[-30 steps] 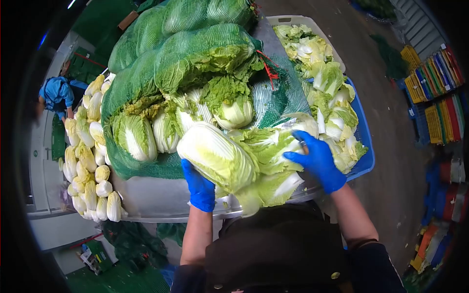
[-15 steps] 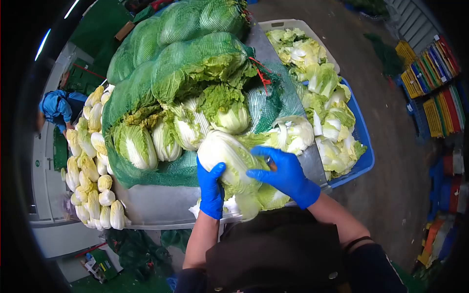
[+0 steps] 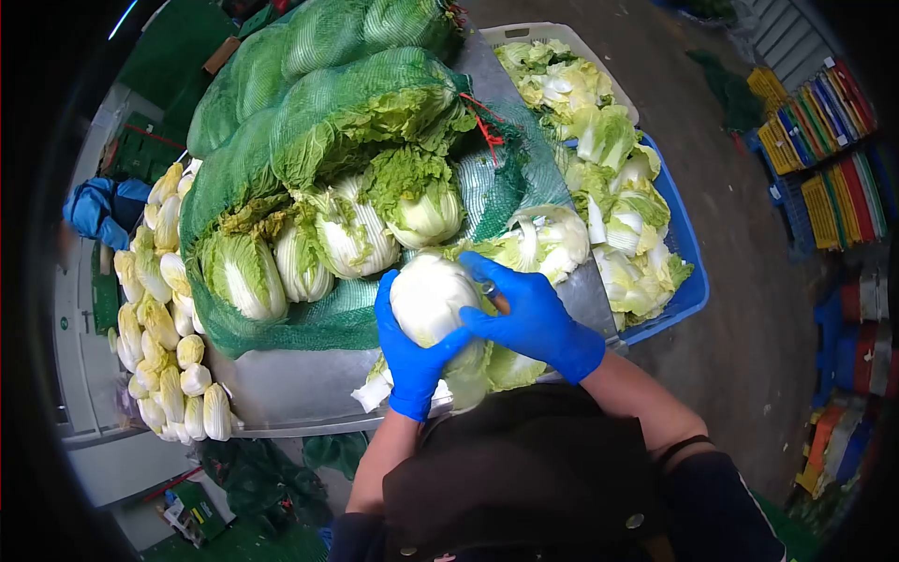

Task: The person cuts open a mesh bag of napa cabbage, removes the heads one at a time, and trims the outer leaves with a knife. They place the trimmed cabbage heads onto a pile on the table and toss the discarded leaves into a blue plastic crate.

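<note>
A white-green cabbage (image 3: 433,298) is held near the table's front edge, its pale rounded end turned up. My left hand (image 3: 412,356), in a blue glove, wraps round its left and lower side. In my blue-gloved right hand (image 3: 534,314) is a small tool with a brownish handle (image 3: 499,300), mostly hidden by the fingers; the hand is against the cabbage's right side. Loose leaves (image 3: 513,370) lie under and beside the hands. Behind, several cabbages (image 3: 356,239) rest in an opened green net bag (image 3: 309,122).
Trimmed cabbages (image 3: 164,309) are piled at the left of the metal table (image 3: 290,389). A blue crate (image 3: 688,262) and a whitish crate (image 3: 613,89) at the right hold leaves. A person in blue (image 3: 94,211) bends at the far left. Coloured crates (image 3: 824,131) stand far right.
The cabbage has been turned so its pale end faces up, and my left thumb has moved across its lower side. The whole view has shifted slightly.
</note>
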Demonstrator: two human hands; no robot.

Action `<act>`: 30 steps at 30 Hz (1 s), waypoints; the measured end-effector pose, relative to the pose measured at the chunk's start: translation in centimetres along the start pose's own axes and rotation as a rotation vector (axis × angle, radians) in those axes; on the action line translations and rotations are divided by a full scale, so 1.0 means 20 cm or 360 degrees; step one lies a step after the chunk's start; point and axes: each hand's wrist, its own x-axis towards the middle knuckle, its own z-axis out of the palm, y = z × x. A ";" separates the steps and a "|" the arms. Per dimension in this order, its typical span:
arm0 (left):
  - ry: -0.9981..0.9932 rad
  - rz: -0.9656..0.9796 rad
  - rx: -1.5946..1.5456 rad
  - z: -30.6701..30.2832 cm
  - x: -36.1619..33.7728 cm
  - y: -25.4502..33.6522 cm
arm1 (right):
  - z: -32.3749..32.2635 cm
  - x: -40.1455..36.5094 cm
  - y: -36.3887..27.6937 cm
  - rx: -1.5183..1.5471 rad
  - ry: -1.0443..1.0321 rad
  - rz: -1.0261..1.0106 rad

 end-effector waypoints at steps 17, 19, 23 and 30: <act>-0.0137 -0.0336 -0.0472 -0.08 -0.04 -0.05 | 0.01 0.05 0.32 -0.0135 0.0001 0.0242; -0.0005 -0.0532 -0.0794 -0.13 -0.03 -0.07 | -0.06 0.02 0.49 -0.0292 0.0144 0.0275; -0.0095 -0.0822 -0.1261 -0.25 -0.01 -0.06 | -0.21 0.05 0.31 -0.0830 0.0190 0.0322; -0.0243 -0.0744 -0.1340 -0.14 0.08 0.00 | -0.06 0.08 0.03 0.0450 -0.0568 0.0514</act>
